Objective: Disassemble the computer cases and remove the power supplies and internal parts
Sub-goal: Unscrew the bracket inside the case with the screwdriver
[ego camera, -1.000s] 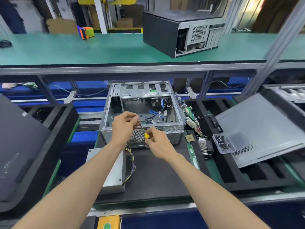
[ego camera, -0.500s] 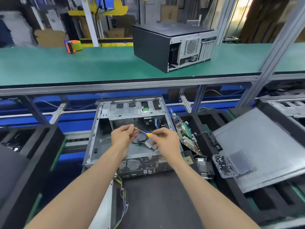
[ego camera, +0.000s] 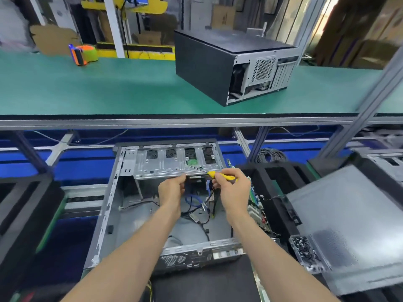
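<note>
Where green shelf (ego camera: 109, 88) spans, right hand (ego camera: 234, 190) fingers pinching yellow screwdriver (ego camera: 220, 175), left's unclear.

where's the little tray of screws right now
In the head view the clear screw tray sits low on the right, on the corner of the removed grey side panel, just right of the open computer case.

Bare forearms, bare hands (ego camera: 202, 192), no sleeves.
</note>
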`<state>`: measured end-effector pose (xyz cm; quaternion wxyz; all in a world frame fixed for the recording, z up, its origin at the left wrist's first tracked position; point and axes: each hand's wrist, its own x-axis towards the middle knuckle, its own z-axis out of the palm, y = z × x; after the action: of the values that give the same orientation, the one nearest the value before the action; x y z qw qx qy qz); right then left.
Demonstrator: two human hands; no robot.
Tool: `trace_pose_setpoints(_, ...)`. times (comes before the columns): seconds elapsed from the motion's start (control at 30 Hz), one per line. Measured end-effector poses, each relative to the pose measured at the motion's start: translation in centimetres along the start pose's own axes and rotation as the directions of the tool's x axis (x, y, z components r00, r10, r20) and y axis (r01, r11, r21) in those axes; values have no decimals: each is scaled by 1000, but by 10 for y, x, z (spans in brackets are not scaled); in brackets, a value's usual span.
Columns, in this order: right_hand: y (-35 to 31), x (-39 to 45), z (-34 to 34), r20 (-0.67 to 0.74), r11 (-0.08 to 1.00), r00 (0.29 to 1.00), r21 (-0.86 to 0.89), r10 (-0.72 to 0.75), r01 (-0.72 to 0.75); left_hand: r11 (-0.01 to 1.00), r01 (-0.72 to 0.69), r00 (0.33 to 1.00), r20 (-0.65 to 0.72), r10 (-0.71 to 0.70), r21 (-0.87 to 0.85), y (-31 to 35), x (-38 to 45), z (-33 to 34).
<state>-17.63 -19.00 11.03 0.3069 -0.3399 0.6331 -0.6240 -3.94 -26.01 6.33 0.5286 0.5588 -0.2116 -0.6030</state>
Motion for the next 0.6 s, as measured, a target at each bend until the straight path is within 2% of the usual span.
trace_pose_setpoints(0.17,2,16,7,-6,998,999,-46,-54,54,992,38,994,102,-26,-119,-4,6,10)
trace_pose_setpoints(0.37,0,19,12,42,986,996,-144,-75,80,988,54,989,141,-34,-145,-3,15,8)
trace_pose_setpoints(0.6,-10,33,22,14,966,992,-225,-126,126,991,55,978,208,-29,-122,-3,15,4)
